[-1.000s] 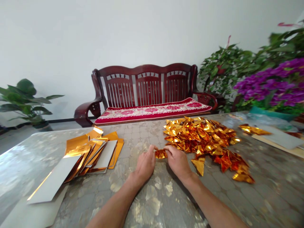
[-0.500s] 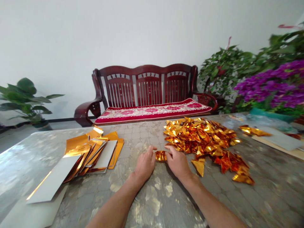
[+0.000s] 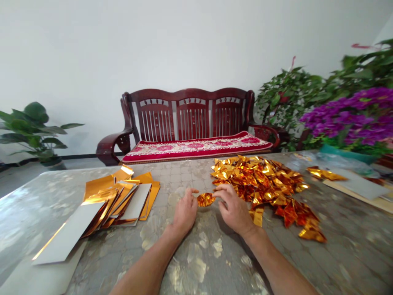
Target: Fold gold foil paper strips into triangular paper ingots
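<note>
A small folded gold foil paper ingot (image 3: pixel 205 199) lies on the table between my two hands. My left hand (image 3: pixel 185 209) is at its left end, index finger stretched out past the thumb and no clear grip on it. From the right, the outstretched fingers of my right hand (image 3: pixel 235 209) touch the ingot's tip, while the thumb is held apart from them. A heap of similar gold foil ingots (image 3: pixel 260 176) spreads behind and beside my right hand. One gold piece (image 3: pixel 258 216) near that wrist is partly hidden by it.
Gold and white paper sheets (image 3: pixel 135 203) are piled loosely at the left of the patterned table (image 3: pixel 172 262). Plastic wrap, boards (image 3: pixel 357 184) and purple flowers (image 3: pixel 353 114) are at the right. Behind the table stands a wooden bench (image 3: pixel 190 110) with a red cushion.
Both hands have loosened from the foil ingot, the right one drawing back slightly with its fingers spreading. More of the ingot's pointed ends shows. The view has tilted up slightly.
</note>
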The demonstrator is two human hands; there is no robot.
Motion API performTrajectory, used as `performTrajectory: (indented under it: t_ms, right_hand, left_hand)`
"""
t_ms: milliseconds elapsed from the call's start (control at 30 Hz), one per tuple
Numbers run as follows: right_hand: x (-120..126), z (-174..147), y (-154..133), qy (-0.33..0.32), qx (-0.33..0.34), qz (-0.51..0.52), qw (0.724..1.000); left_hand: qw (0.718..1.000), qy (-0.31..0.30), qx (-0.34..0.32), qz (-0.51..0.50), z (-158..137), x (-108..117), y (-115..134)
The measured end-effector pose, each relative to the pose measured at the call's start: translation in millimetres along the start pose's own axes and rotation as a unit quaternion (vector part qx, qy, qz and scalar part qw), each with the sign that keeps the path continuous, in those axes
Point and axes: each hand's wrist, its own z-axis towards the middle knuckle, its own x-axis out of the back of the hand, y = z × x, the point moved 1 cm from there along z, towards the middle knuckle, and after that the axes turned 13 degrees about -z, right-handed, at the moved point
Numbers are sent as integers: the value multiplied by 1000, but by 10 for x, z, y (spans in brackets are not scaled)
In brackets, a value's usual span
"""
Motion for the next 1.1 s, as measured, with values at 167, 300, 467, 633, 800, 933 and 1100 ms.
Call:
performTrajectory:
  t_ms: [167,300,467,633,800,933,1100]
  right_hand:
    - [-34,-10,39,15,12,14,1000]
    - [-36,-5,119,66,-27,20,997]
    - [-15,27,261,106,-151,20,983]
    - [35,44,332,98,-184,7,978]
    - [171,48,408,130,-181,-88,971]
    - [317,40,616,195,-198,-175,945]
    - [545,-30,993,225,-255,-274,900]
  left_hand:
    - [999,-12,-8,-39,-17,-21,20]
    - [997,14,4,-78,1,-3,-31]
    - [993,68,26,-95,68,24,-161]
    - [996,51,24,-68,79,12,-188]
    - [997,40,21,-70,77,2,-211]
    - [997,35,14,-67,86,-4,-244]
    - [998,21,17,-57,85,-11,-258]
